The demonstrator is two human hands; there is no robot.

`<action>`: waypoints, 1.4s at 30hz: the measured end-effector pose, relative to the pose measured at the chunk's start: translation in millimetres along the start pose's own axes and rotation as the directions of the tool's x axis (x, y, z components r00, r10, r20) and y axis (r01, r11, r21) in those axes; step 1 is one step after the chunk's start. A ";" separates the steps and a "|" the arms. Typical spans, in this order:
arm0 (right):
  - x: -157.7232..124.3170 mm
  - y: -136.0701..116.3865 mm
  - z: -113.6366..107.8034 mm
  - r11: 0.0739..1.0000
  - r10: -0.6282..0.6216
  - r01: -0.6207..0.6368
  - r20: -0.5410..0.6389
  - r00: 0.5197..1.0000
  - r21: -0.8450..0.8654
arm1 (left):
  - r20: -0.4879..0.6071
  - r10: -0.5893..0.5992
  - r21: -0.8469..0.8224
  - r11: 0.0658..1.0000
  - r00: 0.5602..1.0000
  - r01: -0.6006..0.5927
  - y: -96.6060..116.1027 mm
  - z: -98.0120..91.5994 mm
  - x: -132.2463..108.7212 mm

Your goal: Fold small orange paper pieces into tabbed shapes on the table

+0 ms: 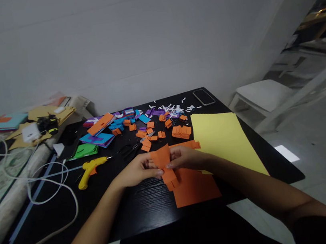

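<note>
Both my hands meet above the near middle of a black table (139, 210). My left hand (138, 170) and my right hand (186, 157) each pinch a folded orange paper piece (164, 164) between fingers and thumb. The piece hangs a little over a larger orange sheet (195, 188) lying flat near the front edge. A big yellow sheet (224, 139) lies just right of my right hand.
Several small orange, blue and purple paper cut-outs (148, 126) and white scraps litter the far half. Black scissors (129, 150), a yellow glue gun (91, 170) with a white cable (51, 190), and a phone (204, 97) also lie there. A white chair (263, 93) stands at right.
</note>
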State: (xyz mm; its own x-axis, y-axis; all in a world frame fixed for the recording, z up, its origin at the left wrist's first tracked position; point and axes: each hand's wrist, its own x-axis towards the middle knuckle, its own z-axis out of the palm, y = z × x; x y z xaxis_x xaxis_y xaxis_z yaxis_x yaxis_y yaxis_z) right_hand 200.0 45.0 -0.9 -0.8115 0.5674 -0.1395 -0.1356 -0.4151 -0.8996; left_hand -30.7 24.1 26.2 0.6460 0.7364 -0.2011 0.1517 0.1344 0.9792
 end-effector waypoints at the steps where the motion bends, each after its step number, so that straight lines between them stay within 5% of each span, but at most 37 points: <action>1: -0.3 -0.3 0.4 1.000 0.006 -0.006 -0.003 1.000 0.006 | 0.012 -0.003 -0.008 1.000 1.000 0.003 0.7 -0.3 0.0; 7: -0.7 -4.4 3.6 0.997 -0.049 0.042 0.119 0.992 0.057 | 0.037 0.055 0.038 0.998 0.998 -0.056 6.2 -2.9 -1.7; 12: 0.3 -3.6 3.9 0.995 -0.083 0.075 0.113 0.990 0.071 | 0.018 0.089 0.044 0.995 0.996 -0.090 3.1 -2.6 -1.4; 20: 0.4 0.3 2.7 0.990 -0.131 0.125 -0.095 0.987 -0.061 | -0.065 0.112 0.038 0.993 0.992 -0.109 -2.6 -1.4 1.6; 28: 7.0 7.1 2.9 0.972 -0.225 0.191 -0.324 0.919 -0.133 | -0.316 0.159 0.081 0.987 0.935 -0.141 -6.3 5.9 10.6; 35: 11.7 13.4 -0.8 0.963 -0.264 0.226 -0.360 0.895 -0.144 | -0.416 0.200 0.081 0.980 0.887 -0.183 -20.0 8.1 13.7; 42: 12.2 12.3 0.4 0.955 -0.295 0.258 -0.391 0.872 -0.146 | -0.416 0.208 -0.011 0.972 0.885 -0.233 -20.4 11.2 15.6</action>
State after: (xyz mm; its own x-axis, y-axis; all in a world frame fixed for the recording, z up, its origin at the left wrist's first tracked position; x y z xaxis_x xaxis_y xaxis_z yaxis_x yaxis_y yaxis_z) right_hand 188.2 46.5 -13.5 -0.4447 0.8955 -0.0180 -0.2557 -0.1462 -0.9556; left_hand -15.3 25.4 2.8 0.2918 0.9558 0.0358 -0.0111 -0.0340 0.9994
